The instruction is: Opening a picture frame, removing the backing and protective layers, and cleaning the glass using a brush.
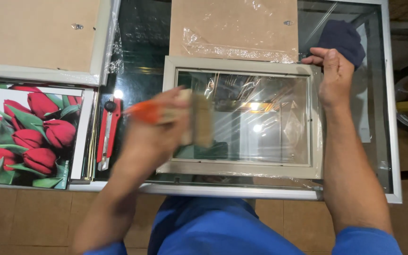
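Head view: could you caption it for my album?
Left hand brushes a picture frame; right hand steadies its corner.

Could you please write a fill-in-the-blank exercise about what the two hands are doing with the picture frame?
1. The left hand holds a brush with an ____ handle.
2. The right hand rests on the top right ____ of the frame.
3. The utility knife left of the frame is ____ in colour.
4. The print at the far left shows red ____.

Missing words: orange; corner; red; tulips
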